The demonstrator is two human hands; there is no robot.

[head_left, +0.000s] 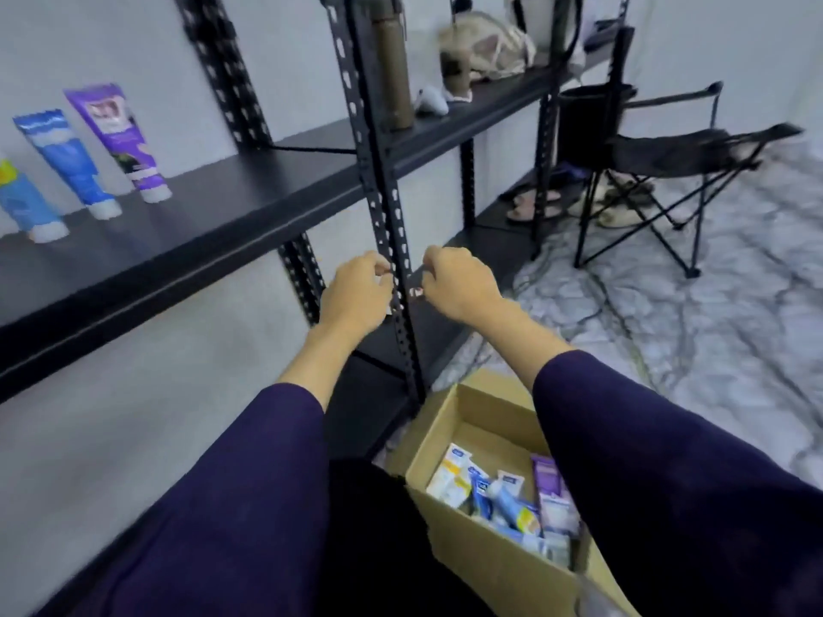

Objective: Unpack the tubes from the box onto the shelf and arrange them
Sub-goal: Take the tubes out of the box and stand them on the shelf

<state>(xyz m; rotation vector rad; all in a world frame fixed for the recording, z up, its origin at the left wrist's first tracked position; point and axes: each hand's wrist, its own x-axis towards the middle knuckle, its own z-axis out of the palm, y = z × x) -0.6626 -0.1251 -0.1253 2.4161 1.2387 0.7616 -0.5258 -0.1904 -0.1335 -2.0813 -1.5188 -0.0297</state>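
Three tubes stand on the black shelf (231, 189), caps down, long axes near upright and leaning left at the top: a purple tube (116, 135), a blue tube (67, 160) and a light-blue tube (24, 202) at the frame's edge; more lie jumbled in the cardboard box (463, 545) on the floor; the left hand (356, 291) and right hand (458, 278) hover with curled fingers by the upright post (378, 193); whether they hold anything cannot be told; leaning tubes may topple if nudged.
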